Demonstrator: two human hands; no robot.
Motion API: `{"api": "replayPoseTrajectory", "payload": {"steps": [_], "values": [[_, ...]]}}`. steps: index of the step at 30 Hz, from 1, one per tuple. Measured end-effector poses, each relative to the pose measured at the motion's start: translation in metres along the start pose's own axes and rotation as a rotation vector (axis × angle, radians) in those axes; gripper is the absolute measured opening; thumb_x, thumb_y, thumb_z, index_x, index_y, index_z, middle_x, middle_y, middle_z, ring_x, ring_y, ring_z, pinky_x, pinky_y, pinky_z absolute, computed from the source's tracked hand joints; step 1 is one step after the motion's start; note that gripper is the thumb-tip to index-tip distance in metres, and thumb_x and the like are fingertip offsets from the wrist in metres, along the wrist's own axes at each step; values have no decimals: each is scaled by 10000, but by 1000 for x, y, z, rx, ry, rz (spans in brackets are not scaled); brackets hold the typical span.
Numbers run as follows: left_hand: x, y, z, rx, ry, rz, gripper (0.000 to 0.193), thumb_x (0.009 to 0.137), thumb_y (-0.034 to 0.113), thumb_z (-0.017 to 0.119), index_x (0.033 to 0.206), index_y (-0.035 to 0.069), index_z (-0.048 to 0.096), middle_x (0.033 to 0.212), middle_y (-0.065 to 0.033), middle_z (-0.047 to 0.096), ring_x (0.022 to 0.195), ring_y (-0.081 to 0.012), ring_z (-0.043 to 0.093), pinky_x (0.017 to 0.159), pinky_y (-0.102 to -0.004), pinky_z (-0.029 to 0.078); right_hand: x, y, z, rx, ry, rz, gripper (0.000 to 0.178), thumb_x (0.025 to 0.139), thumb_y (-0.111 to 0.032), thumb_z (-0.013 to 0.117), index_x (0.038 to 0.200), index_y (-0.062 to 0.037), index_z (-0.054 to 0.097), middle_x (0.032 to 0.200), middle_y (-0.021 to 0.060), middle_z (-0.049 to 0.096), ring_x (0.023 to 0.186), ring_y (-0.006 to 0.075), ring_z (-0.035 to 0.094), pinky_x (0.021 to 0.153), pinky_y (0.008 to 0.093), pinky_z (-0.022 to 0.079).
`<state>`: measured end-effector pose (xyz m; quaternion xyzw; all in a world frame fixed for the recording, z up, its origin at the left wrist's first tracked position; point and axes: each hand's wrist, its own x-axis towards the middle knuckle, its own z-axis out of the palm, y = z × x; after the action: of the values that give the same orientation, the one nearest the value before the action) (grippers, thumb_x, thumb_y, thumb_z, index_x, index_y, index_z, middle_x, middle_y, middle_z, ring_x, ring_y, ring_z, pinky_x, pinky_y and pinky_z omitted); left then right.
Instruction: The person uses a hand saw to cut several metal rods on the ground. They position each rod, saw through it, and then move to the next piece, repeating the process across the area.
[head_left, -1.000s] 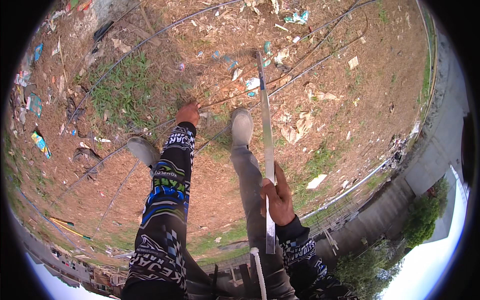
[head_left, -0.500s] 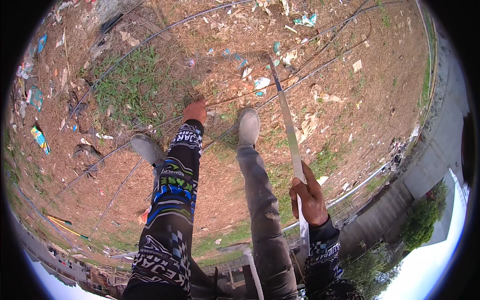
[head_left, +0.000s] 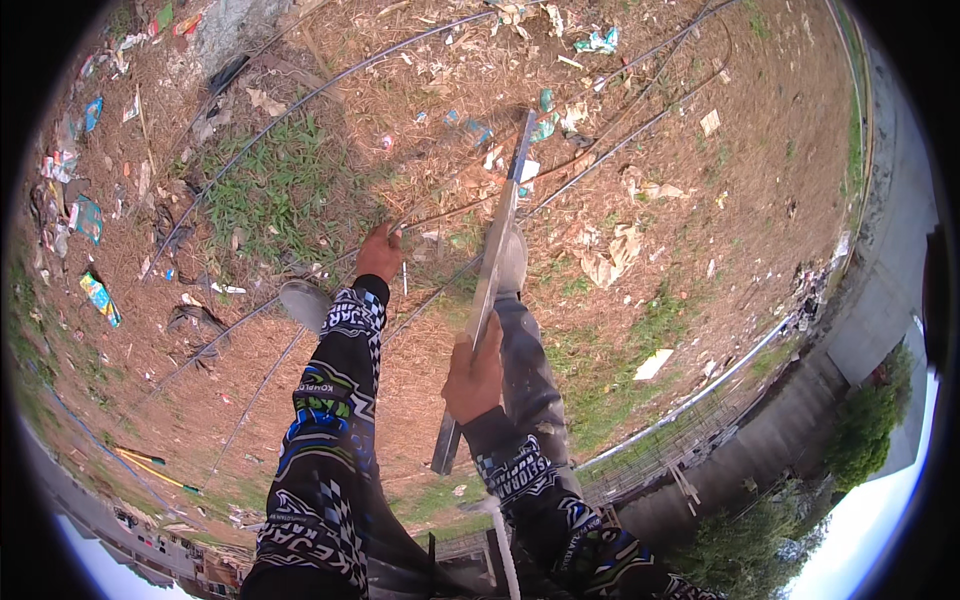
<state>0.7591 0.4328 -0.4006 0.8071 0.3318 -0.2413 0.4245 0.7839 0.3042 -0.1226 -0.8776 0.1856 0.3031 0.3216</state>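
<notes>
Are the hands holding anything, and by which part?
The right hand grips a long, flat metal bar below its middle, nearer the body-side end. The left hand is by a thin rod; I can't tell if it grips it.

Litter and green weeds dot dry brown ground, with trees and bright sky beyond.

Site type: outdoor plot of open land. Indicators: brown ground strewn with dry grass across the centre; green weeds at upper left; litter at far left; trees and sky at lower right.
</notes>
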Motion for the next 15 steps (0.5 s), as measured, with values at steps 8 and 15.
{"api": "replayPoseTrajectory", "payload": {"steps": [8,15], "values": [[-18,-35,-29,-35,-130,-89,471,965,438,505,1214,54,619,1126,-239,644,1071,-395,605,915,-440,468,2,-6,49,-12,39,47,657,960,-205,476,1478,33,150,818,316,635,693,470,630,612,518,487],[-38,8,-29,-118,-208,-69,451,939,409,540,1190,46,632,1114,-226,660,1051,-384,615,909,-408,482,3,46,40,-122,190,-142,655,962,-199,477,1493,15,158,834,248,648,570,400,618,524,468,478]]}}
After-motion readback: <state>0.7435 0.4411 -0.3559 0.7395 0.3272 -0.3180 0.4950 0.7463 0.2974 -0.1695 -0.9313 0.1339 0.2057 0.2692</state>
